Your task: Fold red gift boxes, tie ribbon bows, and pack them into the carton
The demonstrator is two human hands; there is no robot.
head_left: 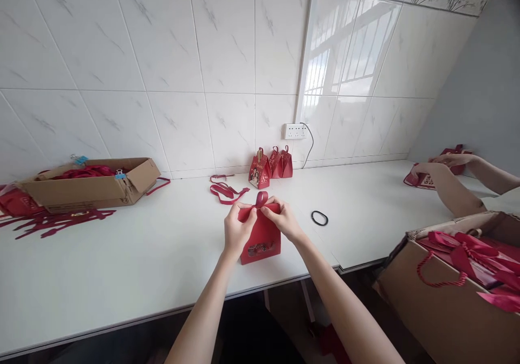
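A red gift box [262, 234] with a cut-out window low on its front stands upright near the table's front edge. At its top, a dark red ribbon loop [262, 197] rises between my hands. My left hand [239, 227] pinches the box's upper left part, thumb close to the base of the loop. On the other side my right hand [282, 220] grips the top right, its thumb also near the loop. The fingers behind the box are partly hidden. Further back, a printed red gift box [259, 171] and two more red boxes [281, 163] stand by the wall.
Loose red ribbons [227, 192] lie behind my hands, a black elastic band [319, 218] to the right. At left sits a cardboard box [89, 189] of red ribbon. Another person's hands [436, 169] handle a red item at far right, behind a large carton [422, 277].
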